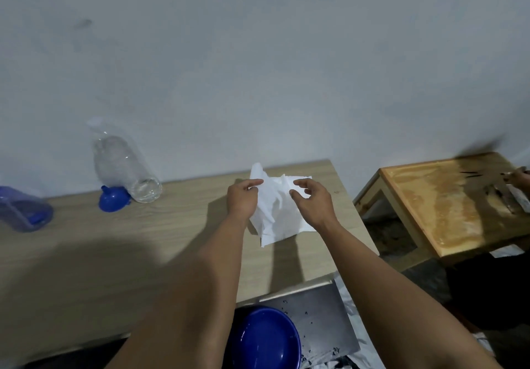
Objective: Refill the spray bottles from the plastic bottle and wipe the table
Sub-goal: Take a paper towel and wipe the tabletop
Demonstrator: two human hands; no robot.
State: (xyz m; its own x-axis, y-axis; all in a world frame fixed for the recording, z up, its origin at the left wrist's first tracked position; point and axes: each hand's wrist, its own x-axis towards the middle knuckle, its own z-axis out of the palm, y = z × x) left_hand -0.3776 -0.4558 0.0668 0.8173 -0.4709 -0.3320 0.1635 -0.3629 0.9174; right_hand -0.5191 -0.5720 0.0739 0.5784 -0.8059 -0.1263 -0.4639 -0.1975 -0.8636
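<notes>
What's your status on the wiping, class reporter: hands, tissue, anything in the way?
Left hand pinches the tissue; right hand holds its other edge. Tissue lifted above the table. Plastic bottle and funnel off left, clear.

Light was dim and bluish. Broad soft shadows of both arms fell across the tabletop (160, 222) near its front edge. Wide-angle bending showed at frame edges. Overall focus was soft; no strong glare.

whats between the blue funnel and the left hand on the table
In the head view, only bare table lies between the blue funnel and the left hand.
</notes>
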